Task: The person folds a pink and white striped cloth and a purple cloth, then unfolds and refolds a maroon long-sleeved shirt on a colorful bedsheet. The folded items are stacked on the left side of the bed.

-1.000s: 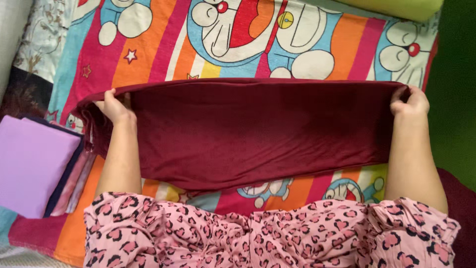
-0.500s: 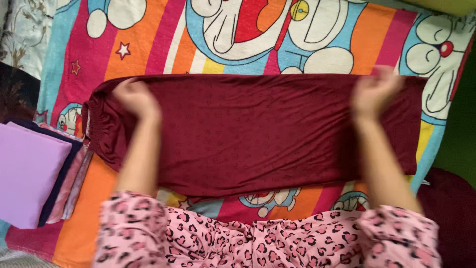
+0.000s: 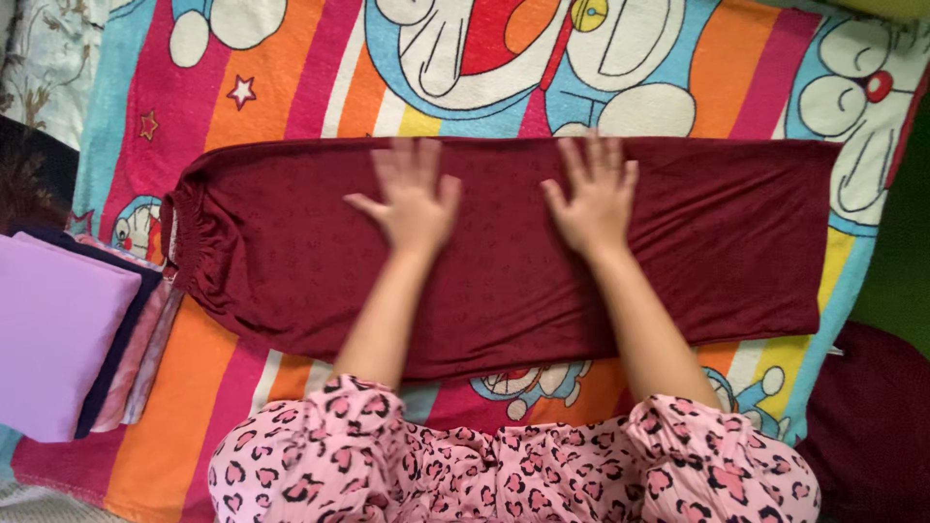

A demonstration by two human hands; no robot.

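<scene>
both hands lie flat, fingers spread, palms down on the maroon cloth [image 3: 291, 261]. the left hand [image 3: 415, 201] and the right hand [image 3: 593, 199] sit side by side near its middle, close to the far edge, holding nothing. the cloth is a long folded band stretched crosswise over a striped cartoon blanket [image 3: 291, 87], gathered end to the left. just beside that end sits a stack of folded clothes [image 3: 68, 339], lilac on top. pink spotted sleeves [image 3: 504, 470] show at the near edge.

Striped cartoon bedsheet [image 3: 291, 87] w/ maroon garment [image 3: 736, 242] laid flat, folded-clothes stack [image 3: 68, 339] at left edge.
</scene>
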